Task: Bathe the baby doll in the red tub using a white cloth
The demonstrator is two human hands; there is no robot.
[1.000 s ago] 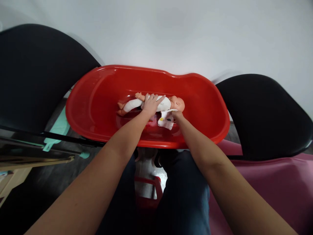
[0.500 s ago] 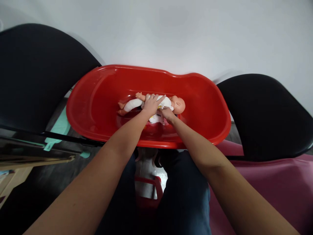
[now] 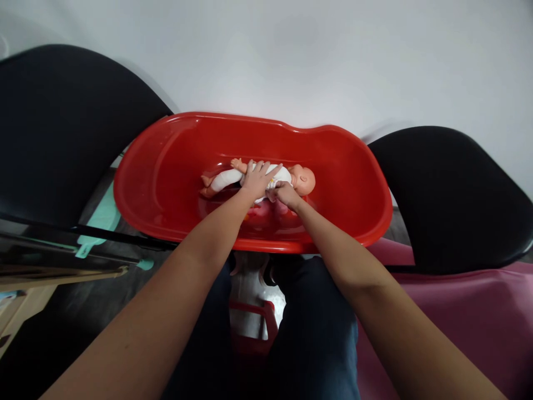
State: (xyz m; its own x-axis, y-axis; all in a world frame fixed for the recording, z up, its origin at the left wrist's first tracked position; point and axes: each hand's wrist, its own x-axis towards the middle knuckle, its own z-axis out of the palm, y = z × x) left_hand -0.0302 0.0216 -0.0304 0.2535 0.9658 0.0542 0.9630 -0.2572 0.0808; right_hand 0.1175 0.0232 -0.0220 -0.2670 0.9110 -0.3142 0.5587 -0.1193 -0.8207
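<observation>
Head-worn view, facing down toward the hands (image 3: 257, 180) (image 3: 286, 194)

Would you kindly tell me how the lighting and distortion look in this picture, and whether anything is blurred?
In the head view, soft, even light falls on the white wall, with a faint sheen along the rim of the red plastic baby bath; wide-angle distortion stretches the left forearm and right forearm toward the bottom edge; the doll looks fairly sharp; the lower left corner sinks into shadow.
</observation>
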